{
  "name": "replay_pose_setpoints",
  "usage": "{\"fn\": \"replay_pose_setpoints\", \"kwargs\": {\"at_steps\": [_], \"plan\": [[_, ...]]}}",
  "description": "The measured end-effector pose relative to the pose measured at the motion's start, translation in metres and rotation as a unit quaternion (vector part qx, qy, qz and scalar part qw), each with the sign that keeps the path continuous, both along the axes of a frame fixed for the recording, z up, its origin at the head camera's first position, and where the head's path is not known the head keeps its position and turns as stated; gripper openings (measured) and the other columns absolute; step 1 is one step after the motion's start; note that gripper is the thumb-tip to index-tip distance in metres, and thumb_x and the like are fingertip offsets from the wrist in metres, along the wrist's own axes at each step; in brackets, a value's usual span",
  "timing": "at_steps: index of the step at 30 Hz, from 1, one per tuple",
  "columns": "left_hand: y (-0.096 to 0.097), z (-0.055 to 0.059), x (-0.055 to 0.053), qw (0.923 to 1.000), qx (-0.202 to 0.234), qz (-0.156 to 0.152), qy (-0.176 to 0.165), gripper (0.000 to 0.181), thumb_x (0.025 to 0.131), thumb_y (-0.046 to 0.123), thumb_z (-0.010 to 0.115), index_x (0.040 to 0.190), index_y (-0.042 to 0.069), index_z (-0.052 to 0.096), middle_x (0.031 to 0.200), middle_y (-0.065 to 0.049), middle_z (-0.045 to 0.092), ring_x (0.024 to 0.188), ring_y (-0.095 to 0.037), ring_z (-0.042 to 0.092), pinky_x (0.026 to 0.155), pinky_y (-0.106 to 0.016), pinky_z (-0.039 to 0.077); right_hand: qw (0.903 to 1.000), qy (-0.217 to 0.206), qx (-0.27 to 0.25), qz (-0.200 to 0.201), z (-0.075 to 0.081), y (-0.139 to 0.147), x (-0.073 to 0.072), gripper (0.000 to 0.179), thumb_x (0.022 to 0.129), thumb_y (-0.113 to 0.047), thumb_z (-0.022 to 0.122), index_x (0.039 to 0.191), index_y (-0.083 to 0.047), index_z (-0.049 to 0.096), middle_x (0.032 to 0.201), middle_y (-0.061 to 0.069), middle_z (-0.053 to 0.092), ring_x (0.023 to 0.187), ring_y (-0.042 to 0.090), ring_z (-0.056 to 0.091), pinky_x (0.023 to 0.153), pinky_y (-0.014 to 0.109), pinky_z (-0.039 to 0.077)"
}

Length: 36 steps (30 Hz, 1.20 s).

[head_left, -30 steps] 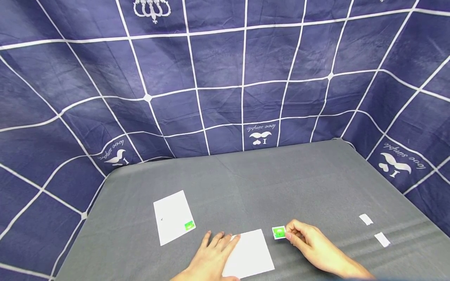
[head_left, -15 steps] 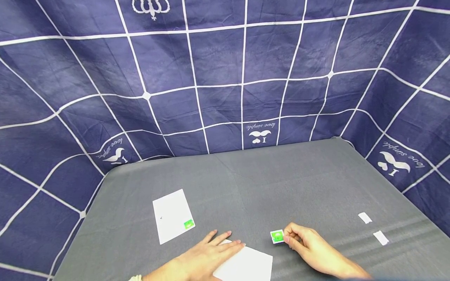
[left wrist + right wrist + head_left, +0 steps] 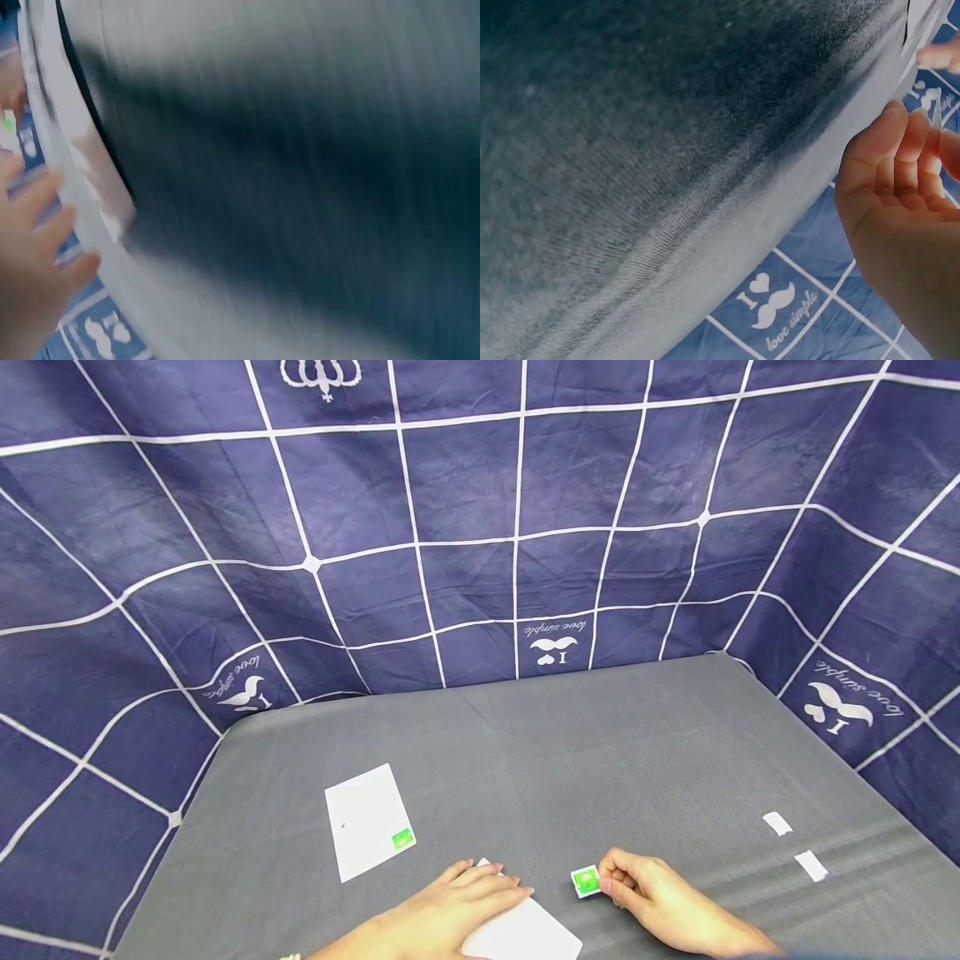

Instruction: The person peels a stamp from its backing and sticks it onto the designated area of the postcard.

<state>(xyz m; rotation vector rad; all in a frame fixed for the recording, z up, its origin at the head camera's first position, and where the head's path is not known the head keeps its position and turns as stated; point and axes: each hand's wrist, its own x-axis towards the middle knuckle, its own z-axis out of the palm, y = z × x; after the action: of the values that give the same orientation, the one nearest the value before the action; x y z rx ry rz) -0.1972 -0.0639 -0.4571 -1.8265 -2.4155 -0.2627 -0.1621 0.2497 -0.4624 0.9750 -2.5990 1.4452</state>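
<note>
My right hand (image 3: 660, 897) pinches a small green stamp (image 3: 587, 881) with a white border by its right edge, between thumb and fingertips. In the right wrist view the stamp (image 3: 937, 111) shows edge-on, a thin sliver at the fingertips of the right hand (image 3: 900, 187). My left hand (image 3: 442, 914) lies with straight fingers over the upper left part of a blank white envelope (image 3: 528, 933), which sits turned at a slant. The left wrist view is blurred; there the spread left hand (image 3: 34, 232) appears beside the envelope's pale edge (image 3: 82, 142).
Farther left on the grey cloth-covered table (image 3: 480, 760) lies another white envelope (image 3: 367, 822), a green stamp (image 3: 403, 838) at its near right corner. Two small white slips (image 3: 777, 823) lie at the right. A blue curtain (image 3: 465, 527) with white lines encloses the table.
The left hand has turned the near envelope clockwise and moved slightly right with it. The right hand has brought the stamp a little nearer and leftward, tilting it.
</note>
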Motion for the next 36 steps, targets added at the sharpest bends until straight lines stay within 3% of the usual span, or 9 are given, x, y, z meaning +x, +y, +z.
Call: {"fn": "replay_pose_setpoints", "kwargs": {"at_steps": [3, 7, 10, 20, 23, 26, 30, 33, 36], "plan": [[0.015, 0.002, 0.006, 0.994, 0.101, 0.042, 0.002, 0.051, 0.085, 0.04, 0.068, 0.129, 0.016, 0.057, 0.114, 0.009, 0.06, 0.105, -0.008, 0.055, 0.086, -0.025, 0.042, 0.9997, 0.007, 0.01, 0.02, 0.004, -0.002, 0.002, 0.018, 0.092, 0.002, 0.058, 0.087, -0.015, 0.053, 0.066, -0.016, 0.04, 0.061, -0.011, 0.033, 0.048, 0.012, 0.032], [0.035, 0.016, 0.013, 0.9721, 0.185, 0.094, -0.11, 0.033, 0.077, 0.02, 0.078, 0.108, 0.016, 0.069, 0.082, 0.016, 0.06, 0.077, 0.004, 0.051, 0.067, -0.009, 0.035, 0.9964, 0.027, 0.028, 0.075, 0.011, -0.007, 0.003, 0.017, 0.093, -0.003, 0.057, 0.086, -0.017, 0.053, 0.069, -0.019, 0.037, 0.063, -0.013, 0.032, 0.049, 0.01, 0.032], [0.046, 0.024, 0.016, 0.955, 0.171, 0.139, -0.199, 0.025, 0.08, 0.02, 0.076, 0.104, 0.016, 0.072, 0.074, 0.02, 0.057, 0.07, 0.009, 0.047, 0.061, -0.008, 0.034, 0.9917, 0.045, 0.041, 0.113, 0.016, -0.014, 0.003, 0.017, 0.094, -0.002, 0.057, 0.086, -0.017, 0.053, 0.07, -0.016, 0.04, 0.066, -0.012, 0.034, 0.053, 0.008, 0.034], [0.06, 0.023, 0.021, 0.9675, 0.127, 0.127, -0.178, 0.006, 0.079, 0.027, 0.077, 0.082, 0.024, 0.074, 0.067, 0.023, 0.052, 0.063, 0.015, 0.041, 0.058, -0.003, 0.029, 0.9801, 0.047, 0.084, 0.173, 0.03, -0.032, 0.003, 0.016, 0.092, -0.007, 0.06, 0.081, -0.016, 0.053, 0.072, -0.014, 0.047, 0.069, -0.013, 0.038, 0.058, 0.004, 0.035], [0.06, 0.021, 0.023, 0.9575, 0.139, 0.152, -0.202, 0.006, 0.078, 0.026, 0.077, 0.074, 0.024, 0.073, 0.065, 0.024, 0.051, 0.06, 0.016, 0.039, 0.055, -0.004, 0.03, 0.9845, 0.047, 0.079, 0.15, 0.028, -0.034, 0.003, 0.015, 0.091, -0.006, 0.061, 0.083, -0.017, 0.055, 0.07, -0.015, 0.046, 0.067, -0.013, 0.038, 0.057, 0.005, 0.035], [0.061, 0.019, 0.023, 0.9138, 0.183, 0.203, -0.301, 0.007, 0.079, 0.022, 0.077, 0.074, 0.019, 0.074, 0.064, 0.021, 0.053, 0.058, 0.012, 0.041, 0.056, -0.01, 0.035, 0.992, 0.031, 0.064, 0.105, 0.025, -0.033, 0.004, 0.007, 0.093, -0.01, 0.06, 0.091, -0.017, 0.058, 0.069, -0.018, 0.045, 0.064, -0.012, 0.039, 0.054, 0.009, 0.037], [0.061, 0.016, 0.022, 0.7879, 0.281, 0.23, -0.498, 0.01, 0.085, 0.01, 0.071, 0.086, 0.001, 0.073, 0.071, 0.002, 0.065, 0.061, 0.004, 0.051, 0.064, -0.016, 0.041, 0.9975, -0.027, 0.017, 0.064, 0.019, -0.031, 0.006, 0.003, 0.094, -0.014, 0.06, 0.098, -0.013, 0.06, 0.069, -0.018, 0.046, 0.059, -0.011, 0.039, 0.048, 0.013, 0.037], [0.06, 0.016, 0.023, 0.7099, 0.311, 0.216, -0.594, 0.018, 0.09, 0.004, 0.061, 0.098, -0.012, 0.066, 0.079, -0.015, 0.067, 0.064, -0.003, 0.055, 0.064, -0.017, 0.043, 0.9942, -0.09, -0.034, 0.048, 0.015, -0.031, 0.007, 0.003, 0.094, -0.01, 0.059, 0.095, -0.01, 0.062, 0.066, -0.013, 0.049, 0.057, -0.009, 0.041, 0.045, 0.016, 0.039], [0.06, 0.017, 0.025, 0.6856, 0.309, 0.206, -0.626, 0.024, 0.093, 0.006, 0.056, 0.105, -0.014, 0.063, 0.083, -0.017, 0.067, 0.065, -0.005, 0.055, 0.059, -0.018, 0.043, 0.9835, -0.155, -0.084, 0.039, 0.012, -0.03, 0.008, 0.007, 0.095, -0.006, 0.056, 0.093, -0.003, 0.062, 0.062, -0.001, 0.051, 0.057, -0.006, 0.045, 0.044, 0.02, 0.042]]}}
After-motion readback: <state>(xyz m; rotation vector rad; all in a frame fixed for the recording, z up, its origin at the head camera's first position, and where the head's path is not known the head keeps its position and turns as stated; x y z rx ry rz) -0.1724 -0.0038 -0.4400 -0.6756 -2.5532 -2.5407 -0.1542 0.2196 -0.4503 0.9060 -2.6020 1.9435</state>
